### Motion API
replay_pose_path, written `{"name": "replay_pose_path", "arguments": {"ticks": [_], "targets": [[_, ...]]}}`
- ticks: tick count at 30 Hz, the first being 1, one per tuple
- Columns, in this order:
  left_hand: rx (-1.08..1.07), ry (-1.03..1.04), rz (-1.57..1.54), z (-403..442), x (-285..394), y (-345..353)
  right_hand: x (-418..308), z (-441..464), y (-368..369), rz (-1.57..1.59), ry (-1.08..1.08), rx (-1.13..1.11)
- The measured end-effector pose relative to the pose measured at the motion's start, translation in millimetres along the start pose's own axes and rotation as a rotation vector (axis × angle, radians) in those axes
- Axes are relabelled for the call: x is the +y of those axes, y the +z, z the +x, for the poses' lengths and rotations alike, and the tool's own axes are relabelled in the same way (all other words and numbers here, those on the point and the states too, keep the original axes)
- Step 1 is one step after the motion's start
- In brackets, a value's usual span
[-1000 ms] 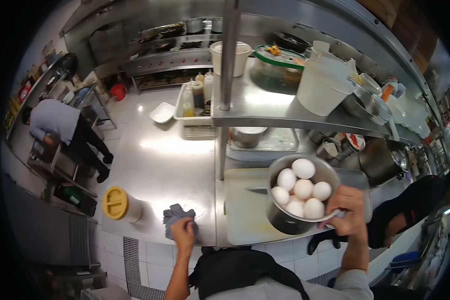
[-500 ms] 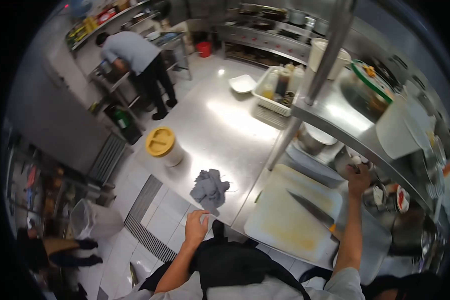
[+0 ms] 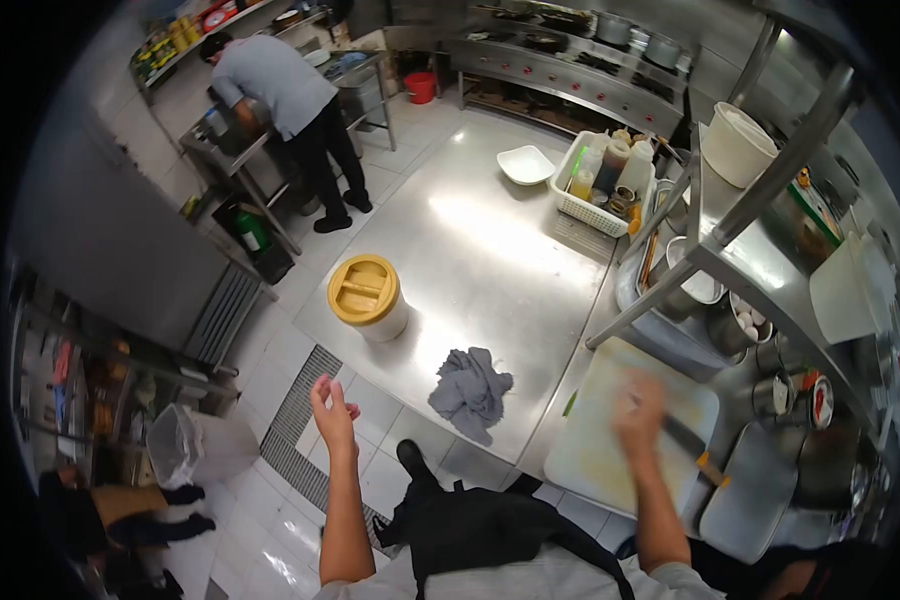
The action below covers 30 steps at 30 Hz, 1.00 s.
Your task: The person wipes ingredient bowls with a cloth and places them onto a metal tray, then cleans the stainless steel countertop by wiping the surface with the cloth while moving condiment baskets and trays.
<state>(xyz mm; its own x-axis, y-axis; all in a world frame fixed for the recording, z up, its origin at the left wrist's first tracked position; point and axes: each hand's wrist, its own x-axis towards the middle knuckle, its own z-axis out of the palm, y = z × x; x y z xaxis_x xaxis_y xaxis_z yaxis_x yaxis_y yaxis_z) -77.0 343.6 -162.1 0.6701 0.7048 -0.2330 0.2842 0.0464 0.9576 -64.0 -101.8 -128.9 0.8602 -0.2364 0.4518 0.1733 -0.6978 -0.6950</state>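
My left hand [image 3: 334,412] is raised beside the steel table's near edge, fingers loosely bent and apart with nothing in them. My right hand [image 3: 638,408] hovers over the white cutting board [image 3: 610,460], smeared by motion, so I cannot make out its fingers or anything in them. A large knife [image 3: 685,438] with a yellow-marked handle lies on the board, just right of that hand. Left of the board, a crumpled grey cloth [image 3: 470,392] rests on the table. Nearer my left hand stands a white container with a yellow lid [image 3: 364,290].
Eggs [image 3: 748,318] sit in a metal pot under the steel shelf [image 3: 740,225] on the right. A white basket [image 3: 592,212] of sauce bottles and a white dish [image 3: 525,165] stand farther back. Another person [image 3: 280,95] bends over a sink counter at the far left.
My right hand has moved from the egg pot leftward to above the cutting board. My left hand has moved left, away from the cloth. The view has shifted.
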Motion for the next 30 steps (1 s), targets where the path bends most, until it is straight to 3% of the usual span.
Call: {"name": "replay_pose_path", "arguments": {"ticks": [2, 5, 7, 9, 11, 13, 15, 18, 21, 25, 30], "targets": [[-0.037, -0.046, -0.127, 50, 10, 8, -58, -47, 65, 0.013, -0.213, -0.359], [-0.088, -0.058, -0.057, 107, 30, 41, -115, -76, 154, -0.191, -0.309, -0.446], [-0.208, -0.099, -0.054, 138, 27, 57, -105, -87, 210, -0.334, -0.203, -0.415], [-0.489, -0.167, -0.181, 171, 18, 64, -90, -87, 253, -0.433, -0.134, -0.39], [-0.504, -0.095, -0.093, 176, 32, 64, -79, -84, 271, -0.306, 0.154, -0.372], [-0.494, -0.056, -0.061, 177, 41, 61, -84, -99, 273, -0.252, 0.115, -0.338], [-0.491, -0.019, -0.061, 184, 43, 53, -106, -117, 268, -0.22, -0.16, -0.601], [-0.415, -0.126, -0.101, 202, 60, 34, -136, -102, 286, -0.189, -0.31, -0.725], [-0.314, -0.051, -0.133, 229, 63, 13, -137, -44, 346, -0.08, -0.329, -0.753], [-0.26, 0.067, 0.0, 259, 76, -4, -123, 79, 476, -0.011, -0.41, -0.594], [-0.195, 0.167, 0.175, 271, 78, 12, -73, 246, 579, -0.1, -0.244, -0.383]]}}
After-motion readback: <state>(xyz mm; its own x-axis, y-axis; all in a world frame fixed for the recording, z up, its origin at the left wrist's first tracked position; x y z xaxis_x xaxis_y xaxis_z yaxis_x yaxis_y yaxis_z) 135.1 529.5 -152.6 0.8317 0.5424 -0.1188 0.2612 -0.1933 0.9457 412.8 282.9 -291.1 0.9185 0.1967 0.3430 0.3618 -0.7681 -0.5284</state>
